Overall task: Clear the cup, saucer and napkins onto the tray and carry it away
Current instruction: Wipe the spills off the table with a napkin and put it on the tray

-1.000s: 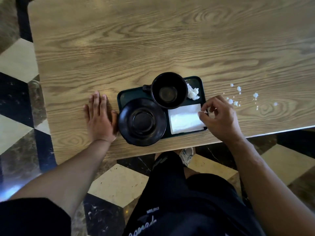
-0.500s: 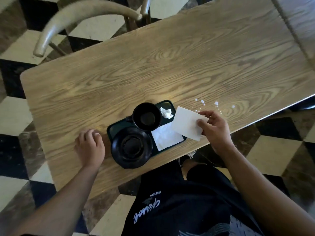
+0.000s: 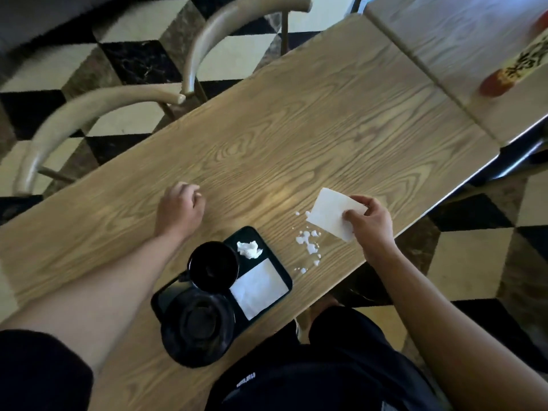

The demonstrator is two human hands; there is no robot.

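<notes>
A dark green tray (image 3: 281,268) lies at the table's near edge. On it stand a black cup (image 3: 214,266) and a black saucer (image 3: 197,329) that overhangs the tray's near corner. A flat white napkin (image 3: 259,287) and a crumpled white napkin (image 3: 249,249) also lie on the tray. My right hand (image 3: 369,221) pinches a second flat napkin (image 3: 329,213) above the table, just right of several white paper scraps (image 3: 308,243). My left hand (image 3: 181,209) rests on the wood beyond the tray, fingers curled, holding nothing.
Two curved-back chairs (image 3: 98,111) stand on the far side of the wooden table (image 3: 311,137). A second table adjoins at the far right with a red-based object (image 3: 495,84) on it. The checkered floor (image 3: 474,256) shows past the near edge.
My right hand has lifted a flat napkin off the tray and carried it right, over the scraps. My left hand has left the tray's side and moved further onto the table, fingers curling.
</notes>
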